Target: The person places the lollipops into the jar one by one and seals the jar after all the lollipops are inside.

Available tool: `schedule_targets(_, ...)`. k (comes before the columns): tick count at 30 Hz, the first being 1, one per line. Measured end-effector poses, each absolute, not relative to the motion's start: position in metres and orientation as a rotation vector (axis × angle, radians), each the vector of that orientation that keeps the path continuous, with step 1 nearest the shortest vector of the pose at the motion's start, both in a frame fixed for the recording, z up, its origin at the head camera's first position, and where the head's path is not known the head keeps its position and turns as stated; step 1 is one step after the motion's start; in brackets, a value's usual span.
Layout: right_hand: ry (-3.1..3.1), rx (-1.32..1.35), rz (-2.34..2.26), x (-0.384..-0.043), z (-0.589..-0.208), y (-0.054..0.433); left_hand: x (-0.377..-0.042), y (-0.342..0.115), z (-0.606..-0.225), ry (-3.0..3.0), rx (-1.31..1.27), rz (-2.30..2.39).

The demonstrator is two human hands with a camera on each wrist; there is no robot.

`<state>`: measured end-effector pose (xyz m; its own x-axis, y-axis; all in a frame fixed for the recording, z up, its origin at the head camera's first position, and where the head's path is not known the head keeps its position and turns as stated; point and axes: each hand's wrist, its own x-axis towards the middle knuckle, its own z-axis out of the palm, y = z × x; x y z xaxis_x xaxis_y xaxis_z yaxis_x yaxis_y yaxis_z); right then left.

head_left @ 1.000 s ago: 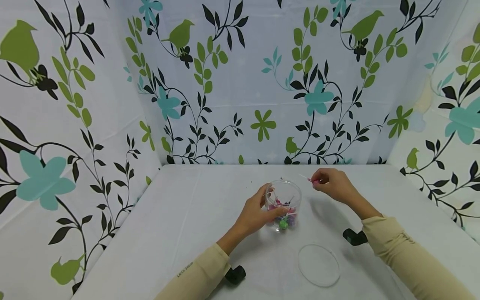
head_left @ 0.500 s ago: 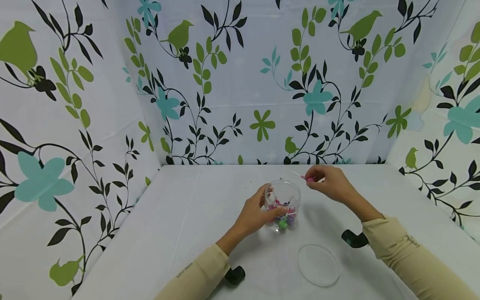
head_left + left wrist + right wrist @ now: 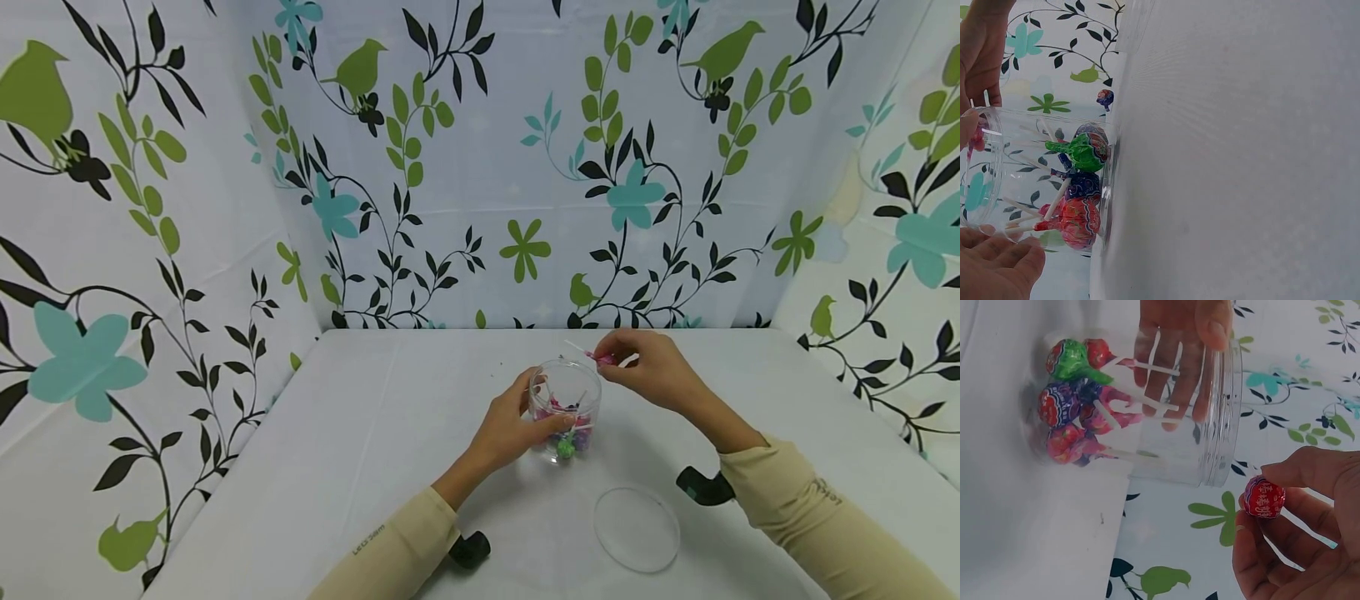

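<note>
My left hand [image 3: 510,427] grips a clear round jar [image 3: 567,385] around its side, thumb in front and fingers behind. Inside lie several wrapped lollipops, among them a green one [image 3: 1088,152], a dark blue one [image 3: 1084,185] and a red one [image 3: 1080,223], their white sticks pointing toward the open mouth. My right hand [image 3: 651,367] pinches a red-pink lollipop [image 3: 1264,497] by its wrapped head between thumb and fingers. In the head view this lollipop is right beside the far right of the jar's rim, its white stick pointing left.
A clear round lid [image 3: 637,531] lies on the white table [image 3: 360,492] in front of the jar. Another small wrapped lollipop [image 3: 1105,97] shows beyond the jar in the left wrist view. A patterned cloth [image 3: 480,167] encloses the table's back and sides.
My right hand has moved left with the lollipop, from apart from the jar to close at its rim. The left hand and jar have stayed in place.
</note>
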<state>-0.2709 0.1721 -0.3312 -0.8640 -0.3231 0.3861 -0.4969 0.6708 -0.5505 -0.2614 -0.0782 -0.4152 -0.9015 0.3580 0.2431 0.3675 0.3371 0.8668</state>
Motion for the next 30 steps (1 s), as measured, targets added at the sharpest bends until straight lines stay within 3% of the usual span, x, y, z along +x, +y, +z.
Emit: schedule_targets(30,-2.643,0.850,0.914,-0.262,-0.334,0.148,-0.262,-0.079,-0.417,-2.530,-0.740,-1.658)
